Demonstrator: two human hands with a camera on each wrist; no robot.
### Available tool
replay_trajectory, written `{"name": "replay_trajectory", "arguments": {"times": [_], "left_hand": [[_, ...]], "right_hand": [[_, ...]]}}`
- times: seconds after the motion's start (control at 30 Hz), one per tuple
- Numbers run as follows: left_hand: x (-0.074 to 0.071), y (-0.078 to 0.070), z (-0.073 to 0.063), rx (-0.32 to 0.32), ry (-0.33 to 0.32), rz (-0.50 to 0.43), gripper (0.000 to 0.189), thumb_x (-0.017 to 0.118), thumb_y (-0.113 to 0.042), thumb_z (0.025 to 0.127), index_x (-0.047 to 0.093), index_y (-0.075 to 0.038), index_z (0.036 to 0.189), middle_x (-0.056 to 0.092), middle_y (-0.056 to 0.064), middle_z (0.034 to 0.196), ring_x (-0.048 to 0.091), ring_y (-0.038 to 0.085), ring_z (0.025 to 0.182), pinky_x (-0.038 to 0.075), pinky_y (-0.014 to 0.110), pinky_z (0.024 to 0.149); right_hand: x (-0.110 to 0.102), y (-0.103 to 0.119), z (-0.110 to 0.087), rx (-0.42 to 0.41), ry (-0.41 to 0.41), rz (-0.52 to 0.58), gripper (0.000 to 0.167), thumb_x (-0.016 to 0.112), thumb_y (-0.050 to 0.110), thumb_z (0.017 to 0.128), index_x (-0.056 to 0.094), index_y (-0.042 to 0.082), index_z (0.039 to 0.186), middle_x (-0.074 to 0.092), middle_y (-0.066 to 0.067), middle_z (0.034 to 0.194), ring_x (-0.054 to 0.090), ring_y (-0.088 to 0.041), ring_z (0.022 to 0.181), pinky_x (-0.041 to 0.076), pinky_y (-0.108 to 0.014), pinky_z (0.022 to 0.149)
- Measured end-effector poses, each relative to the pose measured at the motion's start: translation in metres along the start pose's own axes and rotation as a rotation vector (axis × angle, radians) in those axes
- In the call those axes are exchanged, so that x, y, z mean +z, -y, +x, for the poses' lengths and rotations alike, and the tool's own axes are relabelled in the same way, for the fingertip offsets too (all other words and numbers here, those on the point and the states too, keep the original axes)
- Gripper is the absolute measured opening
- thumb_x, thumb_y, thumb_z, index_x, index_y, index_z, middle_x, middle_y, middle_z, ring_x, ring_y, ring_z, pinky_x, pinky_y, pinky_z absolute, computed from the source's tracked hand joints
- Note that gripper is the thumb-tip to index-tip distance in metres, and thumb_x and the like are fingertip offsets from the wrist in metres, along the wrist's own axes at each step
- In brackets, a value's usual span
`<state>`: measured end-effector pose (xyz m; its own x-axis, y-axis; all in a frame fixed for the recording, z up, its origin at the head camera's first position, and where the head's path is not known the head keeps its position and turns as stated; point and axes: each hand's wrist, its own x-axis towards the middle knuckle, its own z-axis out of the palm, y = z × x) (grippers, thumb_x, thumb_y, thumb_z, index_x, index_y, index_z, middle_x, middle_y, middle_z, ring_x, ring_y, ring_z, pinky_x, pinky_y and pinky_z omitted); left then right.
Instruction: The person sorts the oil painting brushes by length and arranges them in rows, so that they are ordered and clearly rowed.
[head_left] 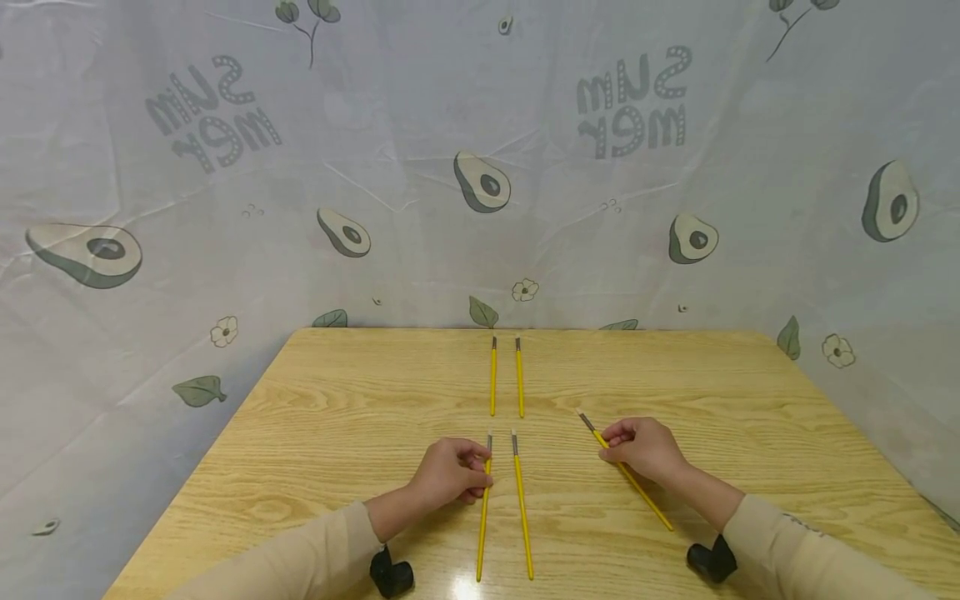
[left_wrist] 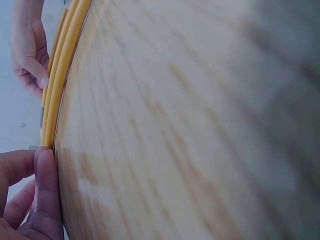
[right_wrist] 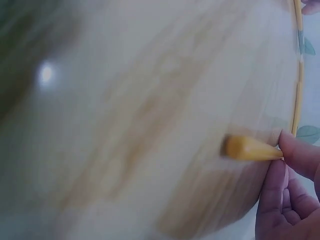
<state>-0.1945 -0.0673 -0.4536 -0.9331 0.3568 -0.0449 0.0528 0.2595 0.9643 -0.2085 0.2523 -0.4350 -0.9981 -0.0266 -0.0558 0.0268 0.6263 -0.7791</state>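
Several thin paintbrushes with yellow handles and grey ferrules lie on the wooden table. My left hand (head_left: 447,475) pinches the near-left paintbrush (head_left: 482,533) below its ferrule, bristles pointing away from me. Just right of it, a second near paintbrush (head_left: 523,517) lies untouched. On the right, my right hand (head_left: 647,450) holds another paintbrush (head_left: 651,502) between thumb and fingers, slanted with its bristles to the far left. In the right wrist view, that brush's yellow handle end (right_wrist: 245,149) points toward the camera. Farther back lie a left paintbrush (head_left: 492,379) and a right paintbrush (head_left: 520,383), side by side.
The wood-grain table (head_left: 337,400) ends at a pale curtain (head_left: 420,100) printed with avocados, leaves and letters. Black wrist devices show below the left sleeve (head_left: 300,550) and the right sleeve (head_left: 795,542).
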Motion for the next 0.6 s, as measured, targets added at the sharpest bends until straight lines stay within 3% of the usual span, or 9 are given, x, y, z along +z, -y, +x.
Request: {"name": "replay_trajectory", "arguments": {"times": [0.43,0.6], "left_hand": [[-0.001,0.005,0.003,-0.011,-0.005,0.003,0.03,0.076,0.005,0.079,0.068,0.005,0.108,0.062,0.008,0.075,0.065,0.017,0.056,0.056,0.032,0.049],[-0.001,-0.009,-0.003,-0.005,-0.014,0.01,0.03,0.074,0.008,0.08,0.066,0.009,0.11,0.061,0.011,0.075,0.066,0.021,0.057,0.056,0.033,0.049]], "right_hand": [[0.002,-0.002,0.002,-0.004,-0.016,-0.025,0.023,0.081,0.006,0.077,0.071,-0.004,0.095,0.064,-0.003,0.079,0.059,-0.016,0.072,0.05,-0.025,0.058],[0.002,-0.002,0.005,0.004,-0.013,-0.042,0.022,0.081,0.007,0.078,0.071,-0.003,0.095,0.064,-0.003,0.078,0.059,-0.016,0.072,0.05,-0.025,0.058]]}}
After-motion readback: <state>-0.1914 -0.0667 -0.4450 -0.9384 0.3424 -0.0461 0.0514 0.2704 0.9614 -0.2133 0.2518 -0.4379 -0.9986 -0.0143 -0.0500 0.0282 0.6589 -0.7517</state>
